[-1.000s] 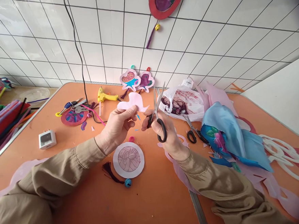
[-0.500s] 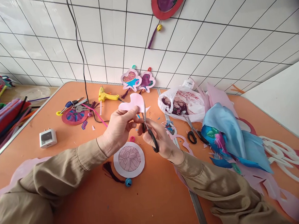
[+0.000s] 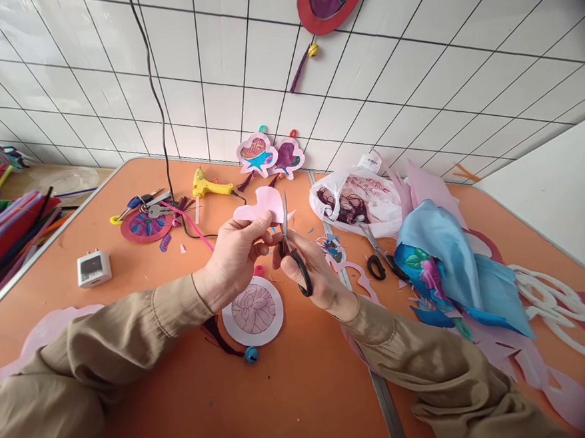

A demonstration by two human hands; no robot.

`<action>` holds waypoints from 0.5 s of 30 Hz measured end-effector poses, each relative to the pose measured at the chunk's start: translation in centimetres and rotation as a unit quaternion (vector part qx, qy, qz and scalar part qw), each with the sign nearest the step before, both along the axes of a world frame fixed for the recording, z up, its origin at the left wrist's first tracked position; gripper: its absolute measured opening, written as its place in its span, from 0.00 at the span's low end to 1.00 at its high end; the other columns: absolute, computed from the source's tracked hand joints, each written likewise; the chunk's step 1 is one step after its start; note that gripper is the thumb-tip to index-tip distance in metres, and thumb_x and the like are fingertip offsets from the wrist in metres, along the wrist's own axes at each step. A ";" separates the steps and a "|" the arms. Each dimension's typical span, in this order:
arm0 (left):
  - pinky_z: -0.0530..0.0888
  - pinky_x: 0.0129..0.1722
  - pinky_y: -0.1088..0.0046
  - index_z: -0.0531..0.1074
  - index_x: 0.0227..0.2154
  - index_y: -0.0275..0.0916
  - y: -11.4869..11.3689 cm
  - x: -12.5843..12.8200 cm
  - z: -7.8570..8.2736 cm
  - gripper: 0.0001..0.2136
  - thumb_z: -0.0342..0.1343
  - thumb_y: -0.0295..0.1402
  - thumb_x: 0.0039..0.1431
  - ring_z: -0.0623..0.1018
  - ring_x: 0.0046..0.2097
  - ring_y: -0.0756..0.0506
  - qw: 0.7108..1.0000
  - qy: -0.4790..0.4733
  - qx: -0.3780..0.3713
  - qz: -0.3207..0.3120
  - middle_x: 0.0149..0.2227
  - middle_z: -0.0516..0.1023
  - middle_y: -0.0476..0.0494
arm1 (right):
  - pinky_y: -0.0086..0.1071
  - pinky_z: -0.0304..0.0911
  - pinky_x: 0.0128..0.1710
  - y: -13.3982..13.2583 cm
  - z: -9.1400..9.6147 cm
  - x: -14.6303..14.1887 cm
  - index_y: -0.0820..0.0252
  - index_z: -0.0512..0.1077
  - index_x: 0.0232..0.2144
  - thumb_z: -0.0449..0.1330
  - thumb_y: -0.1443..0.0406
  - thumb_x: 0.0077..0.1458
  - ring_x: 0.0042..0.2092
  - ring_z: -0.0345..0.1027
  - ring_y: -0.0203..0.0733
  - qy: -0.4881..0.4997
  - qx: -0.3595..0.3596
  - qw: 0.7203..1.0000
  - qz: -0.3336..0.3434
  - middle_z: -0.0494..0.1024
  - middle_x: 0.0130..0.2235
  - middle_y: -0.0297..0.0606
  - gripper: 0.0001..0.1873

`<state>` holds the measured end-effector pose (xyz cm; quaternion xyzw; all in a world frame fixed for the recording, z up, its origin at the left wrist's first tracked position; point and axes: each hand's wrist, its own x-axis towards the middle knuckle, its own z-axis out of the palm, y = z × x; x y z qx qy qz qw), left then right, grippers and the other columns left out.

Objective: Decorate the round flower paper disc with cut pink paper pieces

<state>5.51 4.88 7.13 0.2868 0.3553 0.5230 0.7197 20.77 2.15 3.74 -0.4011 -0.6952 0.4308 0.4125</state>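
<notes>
My left hand (image 3: 235, 253) pinches a pink paper cut-out (image 3: 261, 205) and holds it up over the orange table (image 3: 184, 387). My right hand (image 3: 313, 271) grips black-handled scissors (image 3: 290, 246); their blades point up and meet the right edge of the pink paper. Below my hands lies a round white disc with a purple flower drawing (image 3: 253, 311), with a dark tassel and a blue bell (image 3: 250, 355) beside it.
A second pair of scissors (image 3: 378, 256) lies to the right, next to blue painted fabric (image 3: 446, 261) and a white plastic bag (image 3: 356, 201). A yellow glue gun (image 3: 207, 185), keys, a white charger (image 3: 93, 267) and pipe cleaners (image 3: 3, 232) sit at left.
The scissors were open and apart from the paper; my right hand swung them left and shut the blades onto the pink paper's edge. My left hand barely moved.
</notes>
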 end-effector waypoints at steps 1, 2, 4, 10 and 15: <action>0.61 0.22 0.78 0.75 0.25 0.33 0.0 0.0 -0.1 0.14 0.74 0.35 0.45 0.75 0.26 0.52 1.000 0.000 0.001 0.000 0.19 0.70 0.51 | 0.37 0.58 0.37 0.0 0.0 0.0 0.55 0.70 0.42 0.56 0.41 0.60 0.35 0.62 0.42 0.002 -0.002 1.000 0.001 0.69 0.33 0.35 0.25; 0.61 0.22 0.78 0.75 0.25 0.34 0.0 0.0 -0.1 0.14 0.74 0.35 0.45 0.75 0.26 0.52 1.000 -0.001 0.000 0.000 0.19 0.70 0.51 | 0.37 0.58 0.37 0.0 0.0 0.0 0.56 0.70 0.41 0.56 0.41 0.59 0.34 0.62 0.41 0.006 -0.004 1.000 0.003 0.69 0.33 0.34 0.26; 0.61 0.22 0.78 0.75 0.25 0.34 -0.1 0.0 -0.2 0.14 0.74 0.35 0.45 0.75 0.26 0.52 1.000 -0.003 -0.003 -0.002 0.19 0.70 0.51 | 0.37 0.57 0.37 0.1 0.1 -0.1 0.56 0.69 0.40 0.57 0.40 0.59 0.33 0.62 0.40 0.019 -0.007 1.000 0.007 0.69 0.31 0.33 0.27; 0.61 0.22 0.80 0.74 0.26 0.33 -0.1 -0.1 -0.3 0.17 0.76 0.35 0.40 0.74 0.26 0.51 1.000 0.000 0.004 -0.007 0.19 0.70 0.50 | 0.35 0.55 0.34 0.1 0.2 -0.1 0.57 0.68 0.37 0.58 0.38 0.57 0.31 0.61 0.39 0.035 -0.014 0.999 0.003 0.68 0.29 0.32 0.29; 0.61 0.21 0.81 0.74 0.27 0.33 -0.1 -0.1 -0.4 0.17 0.76 0.34 0.39 0.72 0.24 0.52 1.000 0.005 0.007 -0.009 0.19 0.70 0.50 | 0.35 0.53 0.33 0.0 0.3 -0.2 0.57 0.68 0.35 0.58 0.37 0.56 0.30 0.59 0.38 0.033 -0.014 0.999 -0.004 0.67 0.28 0.31 0.30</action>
